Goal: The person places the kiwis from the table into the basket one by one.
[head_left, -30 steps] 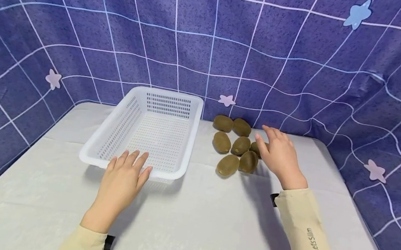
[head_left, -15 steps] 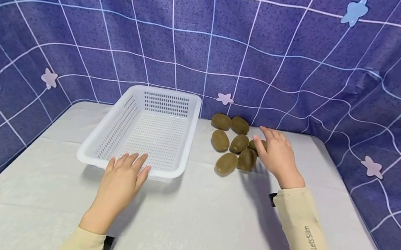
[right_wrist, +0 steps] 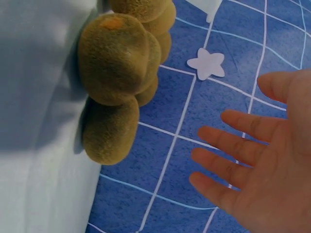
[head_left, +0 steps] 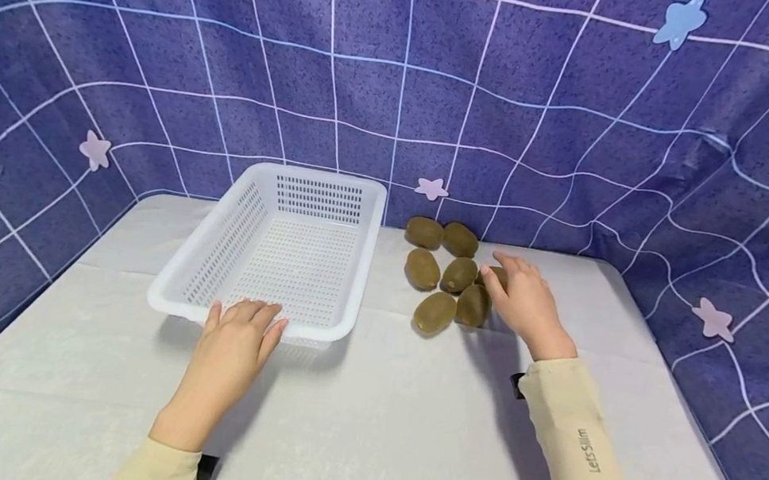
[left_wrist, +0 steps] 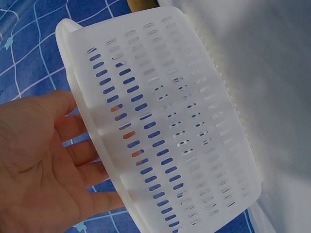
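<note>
My left hand is at the near rim of a white slotted plastic basket. Its fingers reach over that rim, and skin shows through the slots in the left wrist view. I cannot tell whether the thumb touches the rim. My right hand hovers beside the right-hand kiwi, partly covering it in the head view. In the right wrist view, its loosely spread fingers stand apart from the kiwis with nothing in them. Several brown kiwis lie in a cluster right of the basket.
A white cloth covers the table. Behind it hangs a blue grid-patterned curtain with star shapes, reaching down to the table's back edge. The basket stands left of the kiwis, with a strip of cloth between them.
My left fingers have bent down over the basket's near rim. The right hand has lowered slightly and shifted left toward the kiwis. The basket and kiwis stay where they were.
</note>
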Action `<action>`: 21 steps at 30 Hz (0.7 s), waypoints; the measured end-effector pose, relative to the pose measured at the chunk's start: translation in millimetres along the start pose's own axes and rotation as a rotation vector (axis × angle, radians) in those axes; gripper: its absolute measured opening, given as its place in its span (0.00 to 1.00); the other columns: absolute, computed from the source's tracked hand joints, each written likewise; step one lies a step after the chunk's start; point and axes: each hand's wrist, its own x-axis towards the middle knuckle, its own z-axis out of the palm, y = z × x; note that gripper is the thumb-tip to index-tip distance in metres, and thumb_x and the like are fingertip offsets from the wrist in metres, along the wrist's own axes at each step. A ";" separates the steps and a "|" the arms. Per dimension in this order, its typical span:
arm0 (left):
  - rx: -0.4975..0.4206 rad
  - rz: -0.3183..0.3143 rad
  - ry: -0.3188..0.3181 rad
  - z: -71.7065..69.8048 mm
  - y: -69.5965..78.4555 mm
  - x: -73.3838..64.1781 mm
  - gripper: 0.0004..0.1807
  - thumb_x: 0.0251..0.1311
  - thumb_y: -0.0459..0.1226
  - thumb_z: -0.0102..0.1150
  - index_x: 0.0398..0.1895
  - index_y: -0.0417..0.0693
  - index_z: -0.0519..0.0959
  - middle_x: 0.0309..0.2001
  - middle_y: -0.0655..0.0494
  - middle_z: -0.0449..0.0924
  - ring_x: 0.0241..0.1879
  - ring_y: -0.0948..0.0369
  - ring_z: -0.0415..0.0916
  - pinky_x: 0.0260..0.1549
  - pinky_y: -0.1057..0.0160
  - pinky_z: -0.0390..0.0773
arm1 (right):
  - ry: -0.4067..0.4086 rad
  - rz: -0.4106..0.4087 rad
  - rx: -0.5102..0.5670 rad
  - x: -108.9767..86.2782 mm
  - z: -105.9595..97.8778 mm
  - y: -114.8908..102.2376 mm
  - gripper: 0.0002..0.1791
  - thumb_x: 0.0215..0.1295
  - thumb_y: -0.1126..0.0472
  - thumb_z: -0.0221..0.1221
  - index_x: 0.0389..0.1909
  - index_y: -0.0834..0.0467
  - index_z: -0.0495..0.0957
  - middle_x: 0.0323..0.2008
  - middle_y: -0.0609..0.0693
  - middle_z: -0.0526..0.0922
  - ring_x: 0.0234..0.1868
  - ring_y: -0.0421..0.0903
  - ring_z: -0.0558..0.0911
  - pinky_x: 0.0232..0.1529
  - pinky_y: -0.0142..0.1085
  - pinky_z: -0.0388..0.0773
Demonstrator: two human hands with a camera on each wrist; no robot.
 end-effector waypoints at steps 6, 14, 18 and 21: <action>-0.009 0.004 0.003 -0.5 -0.6 -0.5 0.16 0.69 0.40 0.53 0.50 0.35 0.79 0.49 0.40 0.79 0.55 0.41 0.72 0.60 0.30 0.56 | -0.063 0.047 0.031 1.0 9.4 4.9 0.30 0.75 0.48 0.44 0.66 0.67 0.66 0.63 0.68 0.69 0.64 0.67 0.66 0.65 0.58 0.60; -0.010 0.016 0.018 -0.8 -1.2 -2.6 0.16 0.69 0.39 0.54 0.50 0.36 0.79 0.48 0.41 0.79 0.55 0.40 0.72 0.60 0.30 0.56 | -0.102 0.045 0.100 2.1 23.4 14.1 0.26 0.75 0.51 0.46 0.61 0.68 0.70 0.61 0.68 0.70 0.64 0.66 0.66 0.66 0.56 0.61; -0.016 0.017 0.038 -1.3 -0.8 -4.3 0.15 0.68 0.39 0.54 0.50 0.36 0.79 0.47 0.41 0.79 0.55 0.40 0.72 0.60 0.31 0.57 | -0.111 0.059 0.128 2.3 28.1 16.0 0.24 0.74 0.54 0.47 0.61 0.68 0.70 0.60 0.67 0.72 0.63 0.65 0.68 0.65 0.55 0.63; -0.020 0.011 0.038 -1.7 -0.8 -5.6 0.15 0.68 0.39 0.54 0.50 0.36 0.79 0.47 0.41 0.79 0.56 0.40 0.71 0.61 0.32 0.57 | -0.135 0.096 0.136 2.7 30.1 16.0 0.25 0.75 0.54 0.47 0.62 0.69 0.69 0.59 0.68 0.72 0.61 0.66 0.70 0.63 0.57 0.64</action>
